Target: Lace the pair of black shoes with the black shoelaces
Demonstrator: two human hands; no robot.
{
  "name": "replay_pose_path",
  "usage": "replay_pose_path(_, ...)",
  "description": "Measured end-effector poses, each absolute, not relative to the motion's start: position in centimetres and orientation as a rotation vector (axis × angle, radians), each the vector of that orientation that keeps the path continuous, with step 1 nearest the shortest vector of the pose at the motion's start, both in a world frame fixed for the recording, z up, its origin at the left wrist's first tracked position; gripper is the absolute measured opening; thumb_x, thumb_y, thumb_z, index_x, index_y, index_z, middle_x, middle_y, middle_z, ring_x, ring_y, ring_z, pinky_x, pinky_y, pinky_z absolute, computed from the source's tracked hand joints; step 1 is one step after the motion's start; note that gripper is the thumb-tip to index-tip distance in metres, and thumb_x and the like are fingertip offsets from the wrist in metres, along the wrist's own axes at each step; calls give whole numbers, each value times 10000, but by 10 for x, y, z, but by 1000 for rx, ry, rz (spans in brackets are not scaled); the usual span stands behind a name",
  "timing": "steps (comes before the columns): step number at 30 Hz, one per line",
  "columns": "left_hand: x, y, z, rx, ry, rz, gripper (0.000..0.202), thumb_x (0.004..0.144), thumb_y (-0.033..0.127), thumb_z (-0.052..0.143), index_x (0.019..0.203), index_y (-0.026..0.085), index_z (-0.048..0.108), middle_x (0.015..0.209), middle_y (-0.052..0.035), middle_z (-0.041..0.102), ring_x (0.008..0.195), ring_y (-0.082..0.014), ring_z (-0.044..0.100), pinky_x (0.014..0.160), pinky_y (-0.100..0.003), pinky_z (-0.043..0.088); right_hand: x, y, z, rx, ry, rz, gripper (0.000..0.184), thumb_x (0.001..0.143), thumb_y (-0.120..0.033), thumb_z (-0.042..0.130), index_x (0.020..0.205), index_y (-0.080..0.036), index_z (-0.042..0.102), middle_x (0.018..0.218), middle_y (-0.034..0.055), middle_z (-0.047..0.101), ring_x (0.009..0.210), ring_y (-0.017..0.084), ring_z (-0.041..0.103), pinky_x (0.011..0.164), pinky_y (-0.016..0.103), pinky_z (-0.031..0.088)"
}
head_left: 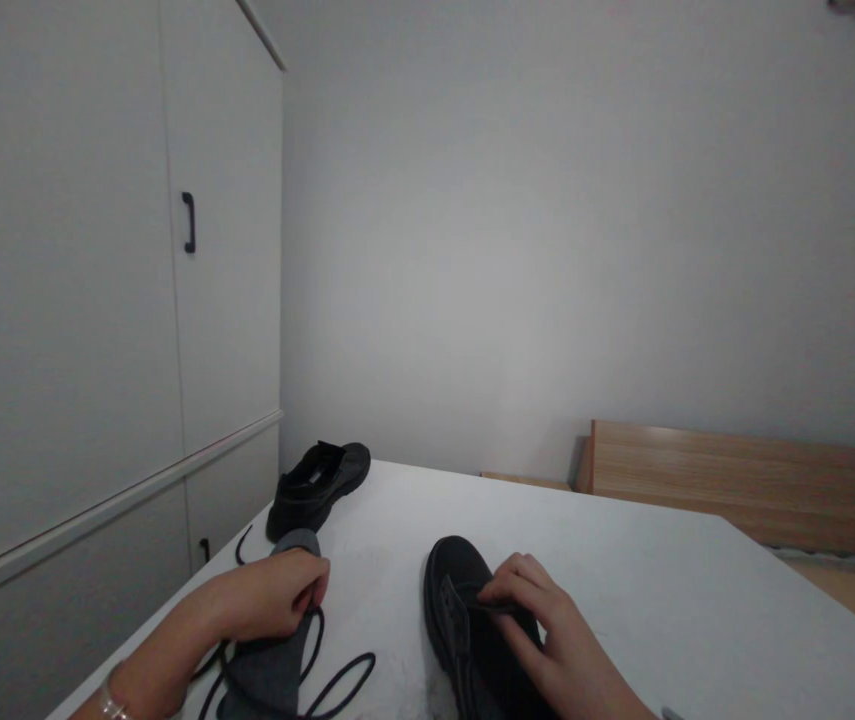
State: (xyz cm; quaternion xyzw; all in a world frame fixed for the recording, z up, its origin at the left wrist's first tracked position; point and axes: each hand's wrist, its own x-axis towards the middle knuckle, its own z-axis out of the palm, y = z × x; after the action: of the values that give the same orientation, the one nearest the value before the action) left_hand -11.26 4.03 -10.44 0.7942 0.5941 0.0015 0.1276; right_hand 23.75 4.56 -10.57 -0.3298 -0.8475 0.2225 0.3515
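Observation:
On the white table (622,580) my left hand (269,595) is closed round a grey insole (269,665) that lies flat near the front left. A loose black shoelace (337,680) curls under and beside the insole. My right hand (547,630) rests on a black shoe (457,610) in front of me, fingers pinching its tongue at the opening. A second black shoe (318,485) stands apart at the far left corner of the table, its tongue pulled up.
White wardrobe doors with a black handle (188,222) run along the left, close to the table edge. A wooden bed frame (742,480) stands behind the table at the right. A plain white wall fills the back.

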Motion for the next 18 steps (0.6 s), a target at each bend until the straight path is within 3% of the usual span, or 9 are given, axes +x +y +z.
replay_pose_path(7,-117,45,-109,2343,1796,138,407,612,-36,462,926,184,601,868,-41,645,811,-231,612,660,-279,401,240,45,-108,-822,-2192,583,193,898,-113,466,957,-203,627,977,71,582,956,241,550,843,394,439)
replay_pose_path(14,-122,54,-120,2362,1805,214,240,656,2,491,763,166,630,875,-81,657,828,-251,620,711,-301,424,240,43,-108,-816,-2178,594,195,894,-108,469,949,-204,630,972,69,586,956,240,555,842,396,441)
replay_pose_path(18,-116,56,-117,2377,1758,288,154,655,29,517,664,158,600,749,-63,629,717,-230,593,648,-285,403,241,43,-108,-818,-2178,598,201,891,-103,474,953,-209,633,974,66,586,958,238,557,846,397,443)
